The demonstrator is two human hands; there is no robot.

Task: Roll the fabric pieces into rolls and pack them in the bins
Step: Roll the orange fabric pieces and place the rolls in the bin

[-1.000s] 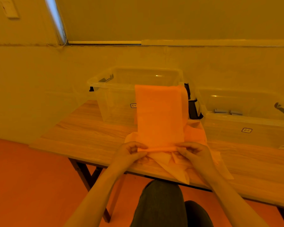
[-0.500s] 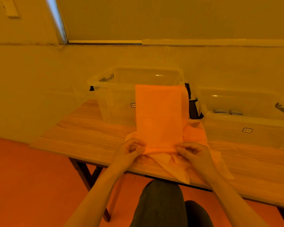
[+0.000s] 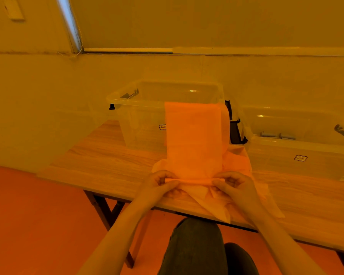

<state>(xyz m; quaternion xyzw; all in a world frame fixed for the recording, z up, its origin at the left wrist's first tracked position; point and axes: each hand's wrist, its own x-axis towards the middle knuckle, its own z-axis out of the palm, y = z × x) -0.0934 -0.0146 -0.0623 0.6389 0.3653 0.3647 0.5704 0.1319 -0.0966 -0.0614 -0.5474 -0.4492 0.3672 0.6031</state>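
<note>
Rolling is at its start: left hand (image 3: 160, 185) and right hand (image 3: 231, 184) each pinch an end of the near hem of the fabric strip (image 3: 194, 139), which runs away from them and drapes up the front wall of the left bin (image 3: 139, 124). Loose fabric pieces (image 3: 213, 203) lie beneath on the tabletop (image 3: 107, 165). Judged next: both grips turn evenly, keeping the roll tight and square.

Both hands (image 3: 161, 184) (image 3: 233, 185) curled, thumbs forward
</note>
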